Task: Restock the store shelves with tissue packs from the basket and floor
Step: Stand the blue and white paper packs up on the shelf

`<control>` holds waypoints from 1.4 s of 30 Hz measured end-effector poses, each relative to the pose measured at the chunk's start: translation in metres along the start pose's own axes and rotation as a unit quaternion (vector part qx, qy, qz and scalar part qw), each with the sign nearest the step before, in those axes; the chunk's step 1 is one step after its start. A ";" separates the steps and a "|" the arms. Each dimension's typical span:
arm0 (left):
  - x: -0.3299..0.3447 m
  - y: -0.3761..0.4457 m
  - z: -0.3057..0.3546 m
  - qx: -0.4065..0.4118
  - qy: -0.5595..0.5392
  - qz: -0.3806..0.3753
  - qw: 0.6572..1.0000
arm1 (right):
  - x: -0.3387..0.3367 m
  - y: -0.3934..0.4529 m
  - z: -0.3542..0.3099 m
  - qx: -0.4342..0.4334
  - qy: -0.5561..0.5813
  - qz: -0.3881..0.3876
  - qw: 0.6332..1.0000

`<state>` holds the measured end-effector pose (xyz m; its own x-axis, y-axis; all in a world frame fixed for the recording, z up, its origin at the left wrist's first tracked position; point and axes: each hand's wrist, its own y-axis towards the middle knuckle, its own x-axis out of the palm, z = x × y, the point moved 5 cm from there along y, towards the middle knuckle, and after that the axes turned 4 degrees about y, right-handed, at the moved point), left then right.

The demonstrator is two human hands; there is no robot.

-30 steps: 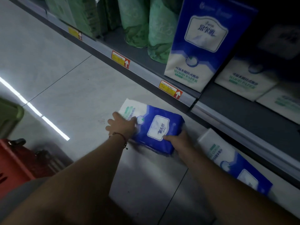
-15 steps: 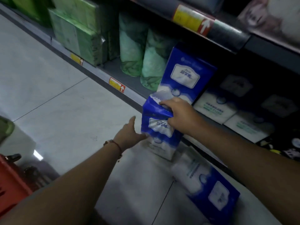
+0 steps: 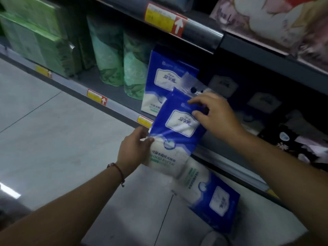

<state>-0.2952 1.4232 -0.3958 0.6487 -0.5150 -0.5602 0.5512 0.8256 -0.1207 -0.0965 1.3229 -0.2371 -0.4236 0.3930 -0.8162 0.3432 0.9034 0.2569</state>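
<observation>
I hold a blue and white tissue pack [image 3: 175, 134] upright in front of the bottom shelf [image 3: 113, 96]. My left hand [image 3: 133, 151] grips its lower white end. My right hand [image 3: 216, 114] holds its upper blue part just below the clear plastic flap. Behind it an identical pack [image 3: 165, 75] stands on the shelf. Another blue and white pack [image 3: 209, 194] lies on the floor below my hands, by the shelf's base.
Green tissue rolls [image 3: 120, 55] and green packs [image 3: 35, 36] stand on the bottom shelf to the left. Dark packs [image 3: 262, 103] lie deeper on the shelf to the right. An upper shelf edge [image 3: 195, 27] with a yellow price tag overhangs. Grey tiled floor [image 3: 53, 139] spreads left.
The pack was lifted from the floor with both hands and raised upright to the shelf front. My view has tilted up; the red basket has left the frame.
</observation>
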 end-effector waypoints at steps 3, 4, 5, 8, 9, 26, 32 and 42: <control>0.015 -0.006 0.003 -0.019 0.045 -0.014 0.999 | 0.007 -0.026 0.030 0.092 0.018 -0.006 0.996; 0.018 -0.008 0.003 -0.027 0.060 -0.019 0.998 | 0.013 -0.037 0.042 0.154 0.038 -0.012 0.987; 0.021 -0.010 0.000 -0.037 0.079 -0.024 0.996 | 0.022 -0.050 0.055 0.229 0.066 -0.020 0.971; 0.029 -0.014 -0.002 -0.041 0.101 -0.036 0.993 | 0.046 -0.093 0.082 0.437 0.109 -0.024 0.893; 0.032 -0.015 -0.001 -0.030 0.111 -0.037 0.993 | 0.050 -0.103 0.086 0.478 0.139 -0.001 0.868; 0.053 -0.007 0.056 0.008 -0.118 -0.033 0.992 | 0.053 -0.140 0.095 0.547 0.344 0.063 0.760; 0.071 0.012 0.105 0.085 -0.216 -0.084 0.969 | 0.023 -0.115 0.111 0.477 0.379 0.206 0.766; 0.124 0.063 0.110 0.129 -0.177 -0.129 0.967 | 0.023 -0.062 0.156 0.473 0.385 0.215 0.762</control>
<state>-0.1228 1.3858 -0.3825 0.5856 -0.7807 -0.2181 0.8018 0.5974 0.0145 0.0034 1.2496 -0.3527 -0.3435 0.9313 -0.1214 0.8858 0.2783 -0.3715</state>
